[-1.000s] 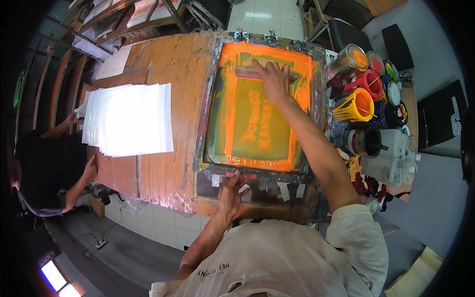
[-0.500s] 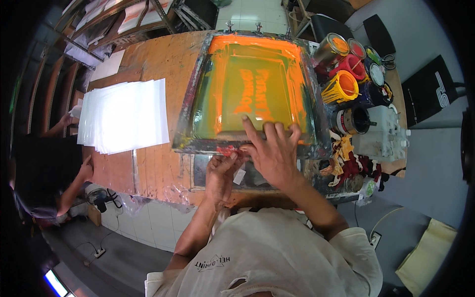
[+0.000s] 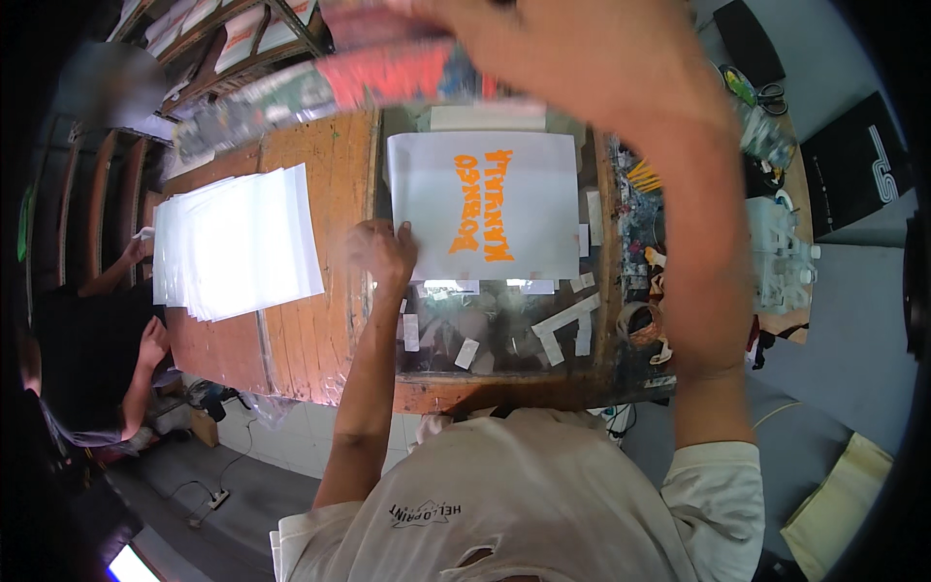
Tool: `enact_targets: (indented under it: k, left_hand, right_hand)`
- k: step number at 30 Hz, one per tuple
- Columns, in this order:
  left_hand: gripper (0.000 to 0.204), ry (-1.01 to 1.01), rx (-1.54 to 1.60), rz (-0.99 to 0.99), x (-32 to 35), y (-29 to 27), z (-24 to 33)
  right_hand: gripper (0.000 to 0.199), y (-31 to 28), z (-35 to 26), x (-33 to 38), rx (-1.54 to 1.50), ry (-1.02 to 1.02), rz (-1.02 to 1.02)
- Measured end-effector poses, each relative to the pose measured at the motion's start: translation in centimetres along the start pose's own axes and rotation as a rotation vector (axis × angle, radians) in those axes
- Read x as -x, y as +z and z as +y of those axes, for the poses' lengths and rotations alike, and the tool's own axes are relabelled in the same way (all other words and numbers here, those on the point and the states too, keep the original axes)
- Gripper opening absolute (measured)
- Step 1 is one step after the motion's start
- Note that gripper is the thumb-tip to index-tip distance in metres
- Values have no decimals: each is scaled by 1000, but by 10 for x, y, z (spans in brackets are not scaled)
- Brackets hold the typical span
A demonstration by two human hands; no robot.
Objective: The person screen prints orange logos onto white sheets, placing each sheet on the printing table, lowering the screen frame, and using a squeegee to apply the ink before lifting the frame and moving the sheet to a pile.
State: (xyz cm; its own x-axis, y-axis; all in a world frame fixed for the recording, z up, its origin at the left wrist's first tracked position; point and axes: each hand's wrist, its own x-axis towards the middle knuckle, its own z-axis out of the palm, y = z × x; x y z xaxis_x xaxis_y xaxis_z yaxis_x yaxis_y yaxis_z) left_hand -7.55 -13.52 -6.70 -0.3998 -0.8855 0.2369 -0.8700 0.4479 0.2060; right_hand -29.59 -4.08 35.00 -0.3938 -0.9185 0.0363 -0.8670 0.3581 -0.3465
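A paint-stained screen printing frame [image 3: 383, 80] is raised and tilted across the top of the view, smeared by motion. My right hand [image 3: 592, 58] is stretched far forward at its near edge, gripping it; the fingertips are partly out of view. Below the frame lies a white sheet [image 3: 543, 247] with orange lettering [image 3: 497, 209], flat on a dark glass-like panel [image 3: 446, 373] set into the table. My left hand [image 3: 386, 254] is at the sheet's left edge, one fingertip over it. Its other fingers are blurred, so their grip is unclear.
To the left, a stack of white sheets [image 3: 238, 247] lies on the wooden table [image 3: 335, 194]. Another person [image 3: 92, 339] stands beyond it. Tape strips [image 3: 567, 315] stick to the panel. Clear plastic containers [image 3: 781, 252] and scissors [image 3: 773, 97] are at the right, partly behind my arm.
The screen frame, flat on the table before, has been lifted up and forward by my right hand, uncovering the printed sheet. My left hand has left the frame and moved left and forward to the sheet.
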Motion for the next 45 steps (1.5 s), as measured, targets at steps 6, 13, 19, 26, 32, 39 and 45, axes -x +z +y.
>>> enact_targets:
  k: [6,13,19,26,32,39,45]
  left_hand:
    - [38,-210,469,-427,-48,-2,-47]
    - [47,-212,99,242,-114,-70,-194]
    - [56,-199,222,175,-16,-61,-205]
    - [50,125,99,-19,113,-43,-87]
    - [18,42,444,-8,76,-62,-74]
    - [44,168,527,-260,64,-58,-41]
    - [59,310,116,-258,62,-9,25]
  right_hand:
    - [40,-13,-3,-25,-7,23,133]
    - [40,-23,-8,-49,-25,139,124]
    - [74,6,57,-76,22,-110,407]
    - [77,8,76,-75,46,-110,356]
    - [49,2,10,-31,-83,-96,223]
    - [46,-5,-16,-13,-41,65,218]
    - [51,-7,-4,-18,126,22,214]
